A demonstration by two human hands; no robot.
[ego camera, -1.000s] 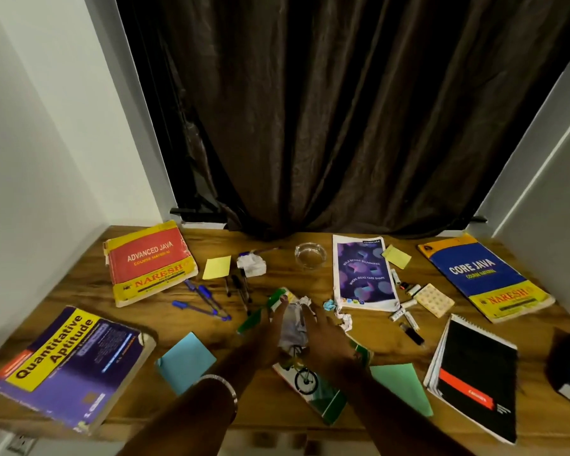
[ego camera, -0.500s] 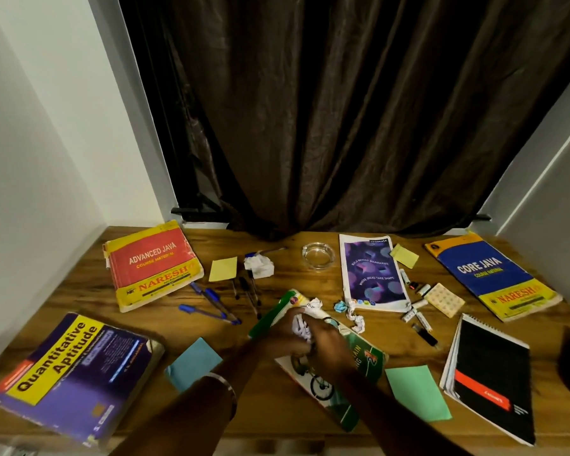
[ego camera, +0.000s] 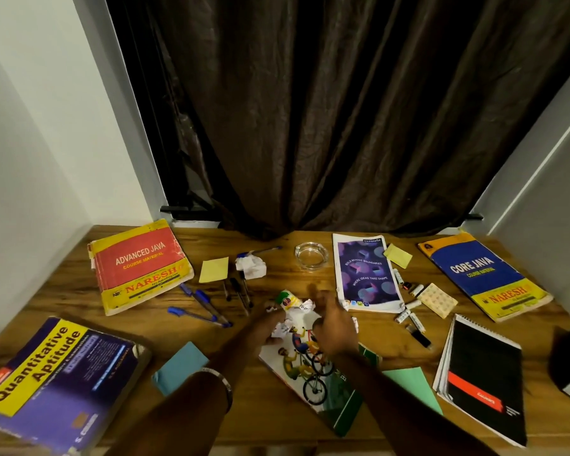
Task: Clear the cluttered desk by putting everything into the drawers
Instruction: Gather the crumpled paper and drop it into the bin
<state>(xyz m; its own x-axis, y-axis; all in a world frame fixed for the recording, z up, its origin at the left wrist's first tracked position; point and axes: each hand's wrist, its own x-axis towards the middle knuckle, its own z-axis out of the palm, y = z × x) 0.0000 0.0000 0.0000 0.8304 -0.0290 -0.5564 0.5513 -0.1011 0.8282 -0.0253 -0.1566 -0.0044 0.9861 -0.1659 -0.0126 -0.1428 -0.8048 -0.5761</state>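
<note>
My left hand [ego camera: 260, 327] is closed around white crumpled paper [ego camera: 282, 329] at the middle of the wooden desk [ego camera: 270, 419]. More crumpled paper [ego camera: 305, 306] lies just beyond it, on the top end of a green notebook with cyclists [ego camera: 313, 376]. My right hand [ego camera: 334, 324] hovers over that notebook, blurred, its fingers apart and pointing away from me, nothing seen in it. Another paper ball [ego camera: 251, 266] sits farther back. No drawer is in view.
Books lie around: Advanced Java [ego camera: 139, 264], Quantitative Aptitude [ego camera: 46, 380], Core Java [ego camera: 484, 274], a purple notebook [ego camera: 364, 274], a black spiral pad [ego camera: 484, 383]. Pens [ego camera: 208, 304], sticky notes [ego camera: 214, 269], a glass ashtray [ego camera: 311, 255] and batteries [ego camera: 408, 311] are scattered between. A dark curtain hangs behind.
Both hands were cupped together over the crumpled paper; now the right hand has come away and spread its fingers, while the left hand keeps the paper. The camera has shifted slightly.
</note>
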